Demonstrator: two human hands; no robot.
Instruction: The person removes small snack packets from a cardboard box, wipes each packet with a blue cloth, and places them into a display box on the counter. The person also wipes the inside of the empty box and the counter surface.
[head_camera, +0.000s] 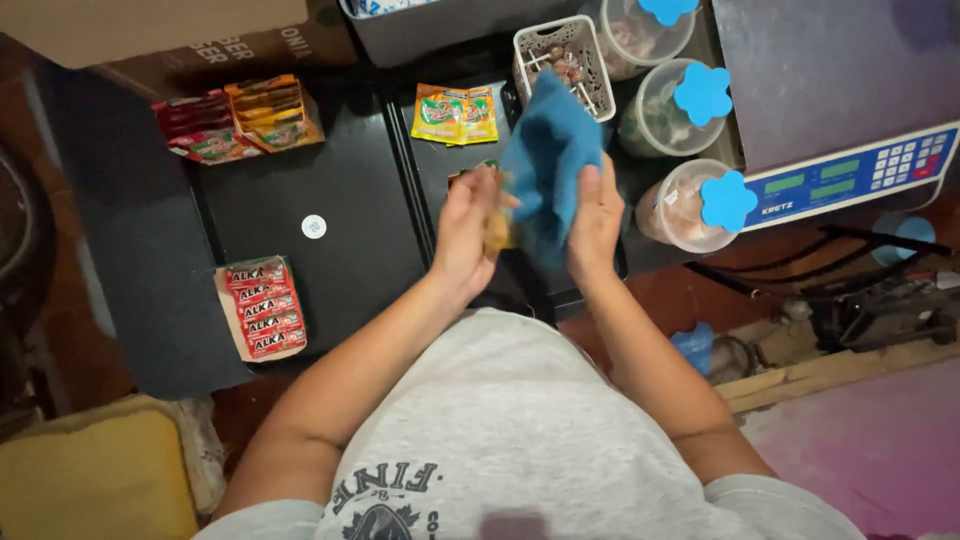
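Head view. A blue cloth (548, 160) is held up between both hands above the middle of the black worktop (320, 180). The right hand (596, 215) is closed on the cloth's right side, its grip clamped on the fabric. The left hand (466, 232) is pressed to the cloth's lower left edge, where a small yellowish object (496, 232) is gripped; its kind cannot be told.

Along the worktop's far edge are noted: a white slotted basket (545, 40) with small wrapped items, just behind the cloth; orange-and-green sachets (455, 114) just left of it; red and orange packet stacks (240, 120) toward the far left corner. A tray of red packets (262, 307) lies near the near left edge, and a small round white sticker (314, 227) at the centre left.

Three clear tubs with blue flower-shaped lids (727, 200) stand at the right edge, beside a weighing scale (850, 100).
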